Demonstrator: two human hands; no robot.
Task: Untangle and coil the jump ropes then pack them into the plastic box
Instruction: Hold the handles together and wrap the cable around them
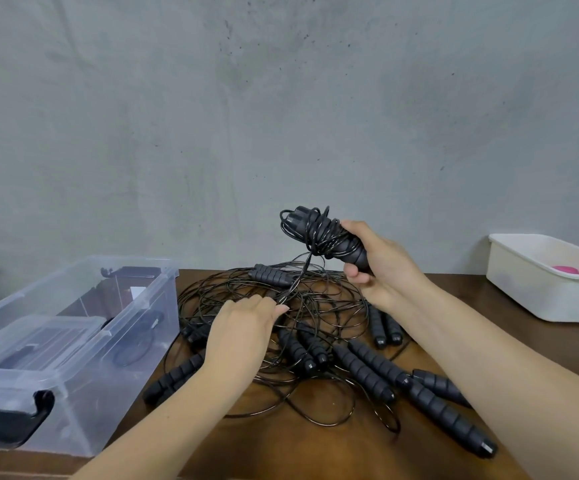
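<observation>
Currently held: a half-wound bundle point(315, 233) of black ribbed-foam handles and thin black cord is gripped by the right hand point(378, 261), whose fingers are curled round its lower end; it is raised clear of the bench.
Bundle axis: tilted, with the gripped end near and right and the free end pointing up toward the far left.
Loose end: a taut strand point(302, 275) of the same cord is led down and left from the bundle to the left hand point(243, 327), where it appears to be pinched at the fingertips.
Deciding relation: the unwound cord lies below and left of the bundle, so the left hand is judged the nearer one for feeding it. The next turn would likely be laid across the bundle's long axis.
Tangle: the other black jump ropes point(315, 306) are spread in loose overlapping loops on the brown wooden bench point(281, 455), their thick handles fanned toward the near right.
Clear plastic box point(132, 299): set open at the left, just beside the tangle; some dark cord can be made out inside.
Progress: judged early, most ropes being not yet coiled.
Elsewhere: a white plastic tub point(530, 292) is seen at the far right.
</observation>
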